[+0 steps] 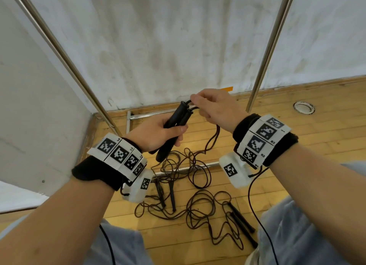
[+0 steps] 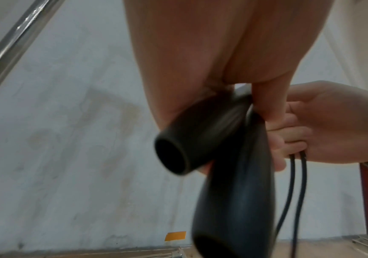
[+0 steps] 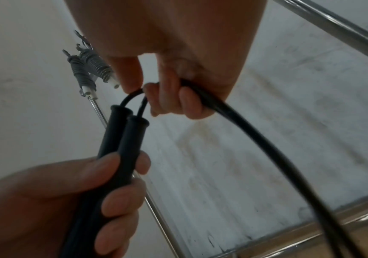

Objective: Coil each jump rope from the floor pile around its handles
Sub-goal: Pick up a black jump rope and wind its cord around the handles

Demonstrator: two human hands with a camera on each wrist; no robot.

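My left hand (image 1: 158,134) grips two black jump-rope handles (image 1: 178,118) held side by side, their rope ends tilted up and away. In the right wrist view the same handles (image 3: 121,139) stand between the left fingers (image 3: 117,202). My right hand (image 1: 213,108) pinches the thin black rope (image 3: 244,118) just where it leaves the handle tops. From that hand the rope (image 1: 213,140) hangs down to a tangled pile of ropes (image 1: 190,195) on the wooden floor. The left wrist view shows the handles' butt ends (image 2: 174,153) and two rope strands (image 2: 298,174) below the right hand (image 2: 333,122).
More black handles (image 1: 239,221) lie in the pile at the right, and another pair (image 1: 166,193) lies under my left wrist. Two slanted metal poles (image 1: 265,53) stand before a white sheet (image 1: 178,37). A round floor fitting (image 1: 303,107) sits at the far right.
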